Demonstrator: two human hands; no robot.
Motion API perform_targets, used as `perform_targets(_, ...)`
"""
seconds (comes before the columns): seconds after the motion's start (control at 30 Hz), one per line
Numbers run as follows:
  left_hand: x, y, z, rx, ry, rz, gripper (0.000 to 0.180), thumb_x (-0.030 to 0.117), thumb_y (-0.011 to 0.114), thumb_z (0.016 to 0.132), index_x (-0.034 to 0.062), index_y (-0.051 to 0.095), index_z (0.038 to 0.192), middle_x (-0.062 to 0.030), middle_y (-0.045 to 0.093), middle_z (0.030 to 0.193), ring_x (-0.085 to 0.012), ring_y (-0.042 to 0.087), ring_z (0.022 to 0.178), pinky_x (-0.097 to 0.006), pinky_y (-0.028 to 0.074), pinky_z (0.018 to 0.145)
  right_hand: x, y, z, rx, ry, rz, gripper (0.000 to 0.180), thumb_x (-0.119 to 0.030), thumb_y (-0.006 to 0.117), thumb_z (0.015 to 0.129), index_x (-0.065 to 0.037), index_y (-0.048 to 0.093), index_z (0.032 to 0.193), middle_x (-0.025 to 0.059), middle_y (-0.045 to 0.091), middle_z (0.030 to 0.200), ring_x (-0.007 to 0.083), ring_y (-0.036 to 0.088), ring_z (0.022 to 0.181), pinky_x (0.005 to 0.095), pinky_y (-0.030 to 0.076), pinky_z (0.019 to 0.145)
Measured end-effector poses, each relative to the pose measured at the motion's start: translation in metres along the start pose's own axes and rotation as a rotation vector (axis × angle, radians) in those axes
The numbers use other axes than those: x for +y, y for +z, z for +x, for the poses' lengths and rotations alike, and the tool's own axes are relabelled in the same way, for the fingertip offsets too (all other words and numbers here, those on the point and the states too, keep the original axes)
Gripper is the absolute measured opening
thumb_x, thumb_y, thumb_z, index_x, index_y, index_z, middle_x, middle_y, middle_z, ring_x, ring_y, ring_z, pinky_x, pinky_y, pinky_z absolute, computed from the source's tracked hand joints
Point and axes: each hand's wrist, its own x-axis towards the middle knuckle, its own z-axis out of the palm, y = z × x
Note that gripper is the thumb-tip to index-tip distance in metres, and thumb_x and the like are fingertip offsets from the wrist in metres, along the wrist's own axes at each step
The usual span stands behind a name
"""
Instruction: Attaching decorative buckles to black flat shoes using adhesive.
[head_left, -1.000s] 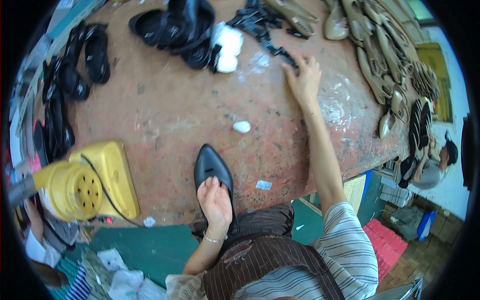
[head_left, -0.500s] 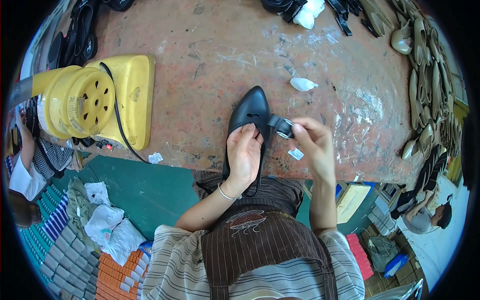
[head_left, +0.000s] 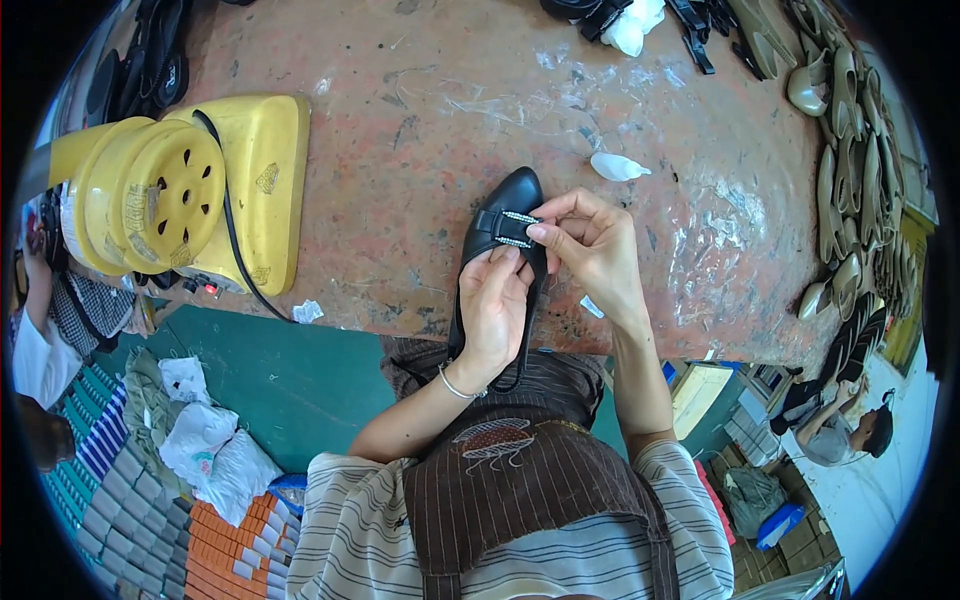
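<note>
A black pointed shoe rests at the table's near edge, its toe pointing away from me. My left hand grips it at the opening, fingers partly inside and thumb up by the vamp. Across the vamp lies a black bow ornament with a sparkling, stone-set buckle. My right hand pinches this ornament at its right end between thumb and fingers, against the shoe. The slot seen earlier in the vamp is covered now. A white squeeze bottle lies on its side beyond my right hand.
A yellow machine with a black cable stands on the worn table at left. Beige shoes are heaped along the right edge, black shoes at far left. Another person is at the far right.
My right hand has moved left with the bow ornament, from beside the shoe onto its vamp. The ornament's stone-set face has turned upward. My left hand keeps its hold on the shoe.
</note>
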Motion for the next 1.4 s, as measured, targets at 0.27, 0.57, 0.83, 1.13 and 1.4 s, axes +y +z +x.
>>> perform_targets(0.27,-0.002,-0.004,0.000,-0.001,0.004,-0.019,0.014,0.007,0.050,0.093,-0.0024,0.059,0.096,-0.0108,0.061,0.104,-0.0183,0.057,0.102,-0.036,0.042,0.097,0.001,0.002,0.000,0.032,-0.012,-0.074,0.007,0.000,0.068,0.081,0.003,0.063,0.085,0.0038,0.064,0.062,0.0031,0.051,0.048,0.0190,0.037,0.042)
perform_targets(0.57,0.001,0.006,-0.001,0.080,-0.031,-0.011,0.014,0.005,0.049,0.095,-0.0034,0.060,0.094,-0.0082,0.062,0.099,-0.0147,0.058,0.096,-0.033,0.044,0.094,0.001,-0.002,0.002,0.015,0.026,-0.097,0.009,-0.002,0.070,0.080,0.003,0.064,0.084,0.0048,0.065,0.063,0.0031,0.052,0.049,0.0186,0.036,0.042)
perform_targets(0.83,0.006,0.018,0.009,0.271,-0.066,0.130,0.019,0.020,0.057,0.095,0.0018,0.064,0.095,-0.0034,0.064,0.093,-0.0074,0.058,0.083,-0.022,0.046,0.073,0.000,0.005,0.002,0.167,-0.061,-0.303,0.029,-0.007,0.078,0.069,0.000,0.054,0.084,0.0023,0.056,0.065,0.0034,0.053,0.049,0.0198,0.038,0.043)
perform_targets(1.13,0.013,0.027,0.007,0.199,-0.072,0.165,0.016,0.017,0.059,0.094,0.0035,0.064,0.088,-0.0014,0.064,0.086,-0.0066,0.058,0.076,-0.023,0.046,0.068,0.016,0.006,-0.016,0.206,-0.169,-0.100,0.031,-0.004,0.075,0.074,-0.001,0.055,0.097,0.0011,0.053,0.076,0.0021,0.049,0.054,0.0185,0.037,0.046)
perform_targets(1.4,0.075,0.078,-0.021,-0.112,-0.160,0.184,0.023,0.016,0.052,0.096,-0.0007,0.060,0.109,-0.0085,0.065,0.108,-0.0190,0.061,0.103,-0.037,0.048,0.094,0.026,-0.052,-0.020,0.586,-0.341,-0.052,0.017,0.000,0.064,0.084,0.000,0.059,0.100,0.0032,0.057,0.088,0.0094,0.055,0.075,0.0226,0.046,0.067)
